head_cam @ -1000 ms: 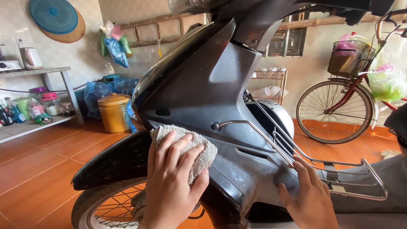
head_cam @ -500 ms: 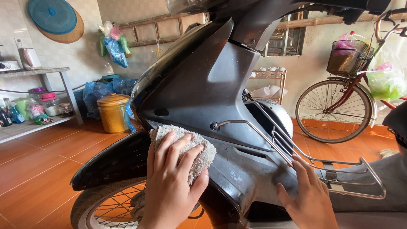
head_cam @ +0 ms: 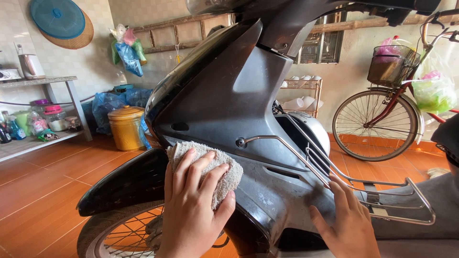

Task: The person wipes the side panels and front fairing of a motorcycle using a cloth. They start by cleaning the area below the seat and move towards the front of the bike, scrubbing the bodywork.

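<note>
Left hand (head_cam: 193, 210) presses a grey-white terry cloth (head_cam: 210, 165) flat against the dark front panel (head_cam: 229, 100) of a motorbike, at about 7 o'clock from the panel's middle, just above the black front mudguard (head_cam: 126, 184). Grip of the left hand: fingers spread over the cloth, thumb hooked under its lower right edge, so clamped on the cloth against the panel. Right hand (head_cam: 346, 224) lies open, fingers apart, palm on the dusty lower panel at 5 o'clock, just under the chrome luggage rack (head_cam: 334, 169); holds nothing, looks like bracing.

Cloth looks soft, light, limp, folded into a thick pad; probably bunches and slides easily, so best taken with flat palm on top and thumb pinching an edge, as it is. Panel looks hard, smooth plastic, dusty and scuffed low down, likely slippery under cloth.

Around: spoked front wheel (head_cam: 126, 239) at 7 o'clock, yellow lidded jar (head_cam: 125, 126) at 9 o'clock on the tiled floor (head_cam: 43, 191), bicycle (head_cam: 382, 114) with basket at 3 o'clock, shelf (head_cam: 33, 81) with bottles far left.
</note>
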